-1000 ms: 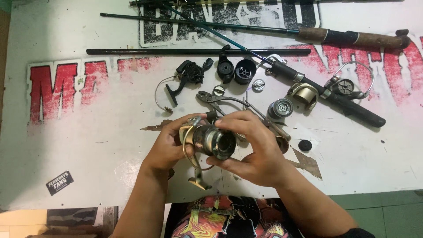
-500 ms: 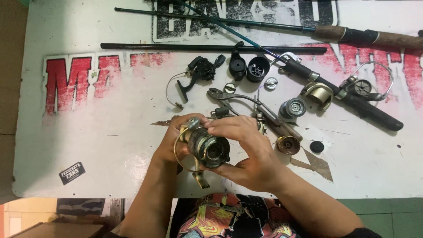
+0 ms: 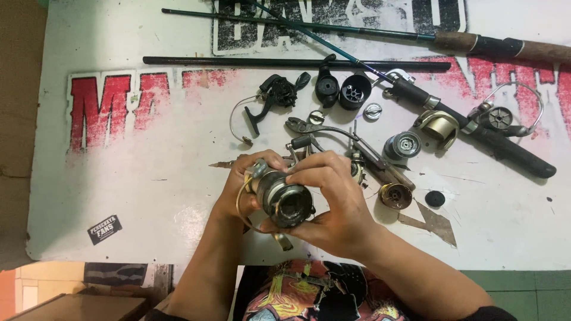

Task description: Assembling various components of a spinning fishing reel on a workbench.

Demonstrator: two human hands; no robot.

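Two hands (image 3: pixel 297 196), cylindrical metal reel (image 3: pixel 282 199)

the reel (image 3: pixel 284 199) looks like glossy grey metal with a thin wire bail. the spool (image 3: pixel 395 195) is shiny brass-toned metal. the table (image 3: pixel 148 178) is matt white, scuffed paint.

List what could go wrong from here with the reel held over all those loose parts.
Both hands, left hand and right hand, hold the spinning reel above the table; a slip could drop it onto the pliers. Its wire bail hangs exposed and might bend. The small black cap and gold spool lie loose and could be knocked off.
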